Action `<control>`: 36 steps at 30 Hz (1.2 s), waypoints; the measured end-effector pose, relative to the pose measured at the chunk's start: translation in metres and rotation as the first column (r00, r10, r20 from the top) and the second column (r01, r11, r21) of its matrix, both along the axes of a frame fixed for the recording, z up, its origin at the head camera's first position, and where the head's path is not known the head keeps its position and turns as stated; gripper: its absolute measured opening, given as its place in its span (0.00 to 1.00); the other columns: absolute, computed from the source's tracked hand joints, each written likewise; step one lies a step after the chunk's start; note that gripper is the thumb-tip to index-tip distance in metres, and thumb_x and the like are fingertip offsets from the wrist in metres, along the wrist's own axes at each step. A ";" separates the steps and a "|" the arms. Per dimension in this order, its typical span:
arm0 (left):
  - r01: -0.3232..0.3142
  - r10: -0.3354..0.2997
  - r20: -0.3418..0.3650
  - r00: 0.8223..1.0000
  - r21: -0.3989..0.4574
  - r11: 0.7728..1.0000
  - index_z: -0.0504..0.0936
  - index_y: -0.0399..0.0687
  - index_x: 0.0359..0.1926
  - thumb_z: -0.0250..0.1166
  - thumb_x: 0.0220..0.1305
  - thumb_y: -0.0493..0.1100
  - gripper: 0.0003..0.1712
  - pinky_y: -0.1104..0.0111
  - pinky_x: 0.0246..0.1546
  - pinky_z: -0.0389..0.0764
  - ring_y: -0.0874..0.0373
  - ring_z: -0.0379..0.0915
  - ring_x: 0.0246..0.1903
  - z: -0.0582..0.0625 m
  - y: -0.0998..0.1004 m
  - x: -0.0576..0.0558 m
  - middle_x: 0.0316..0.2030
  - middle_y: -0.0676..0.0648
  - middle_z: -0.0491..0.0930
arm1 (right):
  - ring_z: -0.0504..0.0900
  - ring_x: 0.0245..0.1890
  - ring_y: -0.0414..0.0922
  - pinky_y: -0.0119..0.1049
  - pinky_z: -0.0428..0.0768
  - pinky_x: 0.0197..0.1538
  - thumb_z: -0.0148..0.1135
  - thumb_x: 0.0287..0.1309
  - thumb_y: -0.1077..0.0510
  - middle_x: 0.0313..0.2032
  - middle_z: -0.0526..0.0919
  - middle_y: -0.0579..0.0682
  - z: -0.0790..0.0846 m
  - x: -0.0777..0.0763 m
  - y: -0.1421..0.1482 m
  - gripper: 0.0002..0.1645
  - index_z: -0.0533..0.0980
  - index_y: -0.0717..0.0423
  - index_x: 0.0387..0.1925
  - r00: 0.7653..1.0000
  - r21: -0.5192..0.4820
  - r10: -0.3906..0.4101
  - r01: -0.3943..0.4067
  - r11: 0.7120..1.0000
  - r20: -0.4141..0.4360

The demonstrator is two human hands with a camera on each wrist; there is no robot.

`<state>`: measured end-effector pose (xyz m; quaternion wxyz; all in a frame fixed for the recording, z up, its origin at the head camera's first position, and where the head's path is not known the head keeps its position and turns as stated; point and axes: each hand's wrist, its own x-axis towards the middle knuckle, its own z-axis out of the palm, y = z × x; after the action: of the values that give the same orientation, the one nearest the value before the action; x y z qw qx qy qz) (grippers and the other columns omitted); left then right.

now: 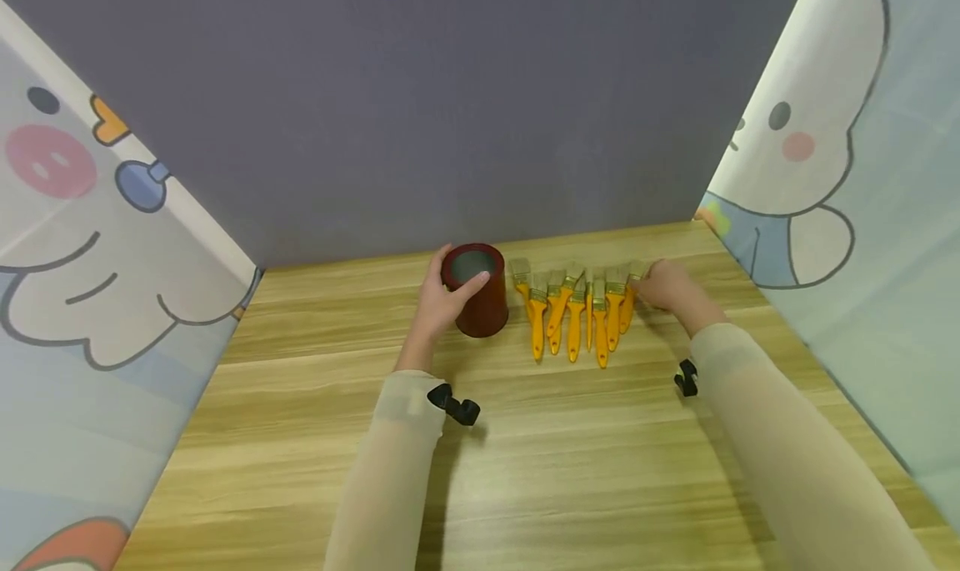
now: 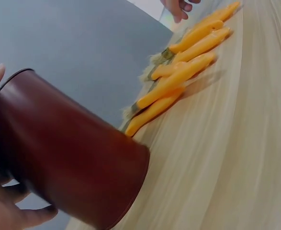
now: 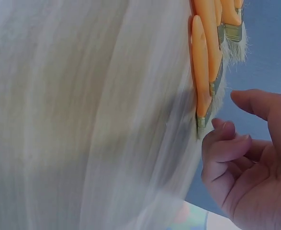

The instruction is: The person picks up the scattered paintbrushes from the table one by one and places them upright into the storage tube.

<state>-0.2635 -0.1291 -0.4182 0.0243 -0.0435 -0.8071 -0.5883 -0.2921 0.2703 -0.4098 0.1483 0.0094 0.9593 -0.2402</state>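
Note:
A dark red cylindrical container (image 1: pixel 483 314) stands upright on the table, its round top showing a grey interior. My left hand (image 1: pixel 441 303) grips it from the left, the thumb lying over the rim; the left wrist view shows fingers around the container's side (image 2: pixel 73 148). To its right, several flat paintbrushes (image 1: pixel 574 331) with yellow-orange handles lie in a loose row, bristles toward the back wall. By the bristles of the rightmost paintbrush (image 1: pixel 628 311) is my right hand (image 1: pixel 667 286). In the right wrist view, that hand (image 3: pixel 252 172) has bent fingers, thumb apart, and holds nothing.
The wood-grain table (image 1: pixel 300 438) meets a grey wall (image 1: pixel 480 121) just behind the container and paintbrushes. Cartoon-printed panels stand along the left (image 1: pixel 97 246) and right (image 1: pixel 862 179) sides. Some paintbrushes overlap one another.

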 end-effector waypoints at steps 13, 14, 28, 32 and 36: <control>-0.043 0.043 -0.035 0.998 0.001 0.999 0.62 0.80 0.79 0.77 0.59 0.68 0.51 0.42 0.67 0.79 0.42 0.72 0.70 -0.004 0.008 -0.003 0.77 0.49 0.68 | 0.75 0.32 0.54 0.50 0.81 0.43 0.58 0.72 0.45 0.29 0.77 0.60 -0.014 -0.006 0.002 0.26 0.70 0.59 0.22 0.991 0.014 -0.112 0.113 0.993 -0.078; -0.042 0.042 -0.030 0.999 -0.003 0.999 0.62 0.81 0.79 0.77 0.59 0.68 0.51 0.41 0.67 0.79 0.42 0.72 0.70 -0.004 0.008 -0.003 0.77 0.49 0.67 | 0.73 0.30 0.54 0.50 0.81 0.41 0.60 0.71 0.45 0.27 0.76 0.59 -0.015 -0.006 0.003 0.26 0.70 0.59 0.23 0.988 -0.024 -0.135 0.134 0.991 -0.073; -0.033 0.032 -0.016 0.999 -0.035 0.999 0.60 0.80 0.80 0.75 0.61 0.69 0.51 0.40 0.67 0.79 0.41 0.73 0.70 -0.005 0.007 -0.002 0.77 0.46 0.67 | 0.74 0.21 0.40 0.34 0.80 0.30 0.71 0.65 0.55 0.17 0.76 0.41 -0.036 -0.009 0.019 0.14 0.83 0.59 0.27 0.956 -0.472 -0.281 0.287 0.834 0.086; -0.032 0.031 -0.014 0.999 -0.041 0.999 0.59 0.81 0.81 0.75 0.61 0.70 0.51 0.41 0.66 0.79 0.41 0.73 0.70 -0.007 0.007 -0.002 0.77 0.46 0.67 | 0.84 0.43 0.53 0.48 0.87 0.51 0.71 0.68 0.48 0.41 0.89 0.63 -0.031 -0.005 0.024 0.24 0.85 0.68 0.49 0.956 -0.432 -0.291 0.276 0.859 0.033; -0.042 0.041 -0.022 0.999 -0.034 0.999 0.60 0.80 0.80 0.75 0.61 0.69 0.51 0.41 0.67 0.79 0.41 0.73 0.70 -0.008 0.007 -0.003 0.77 0.46 0.68 | 0.70 0.74 0.67 0.64 0.69 0.76 0.67 0.71 0.41 0.72 0.73 0.69 -0.021 -0.003 0.027 0.38 0.78 0.66 0.68 0.959 -0.429 -0.278 0.231 0.873 -0.048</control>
<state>-0.2665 -0.1220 -0.4257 0.0442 -0.0333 -0.8175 -0.5733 -0.2952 0.2970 -0.4307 0.0618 0.0906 0.8822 -0.4578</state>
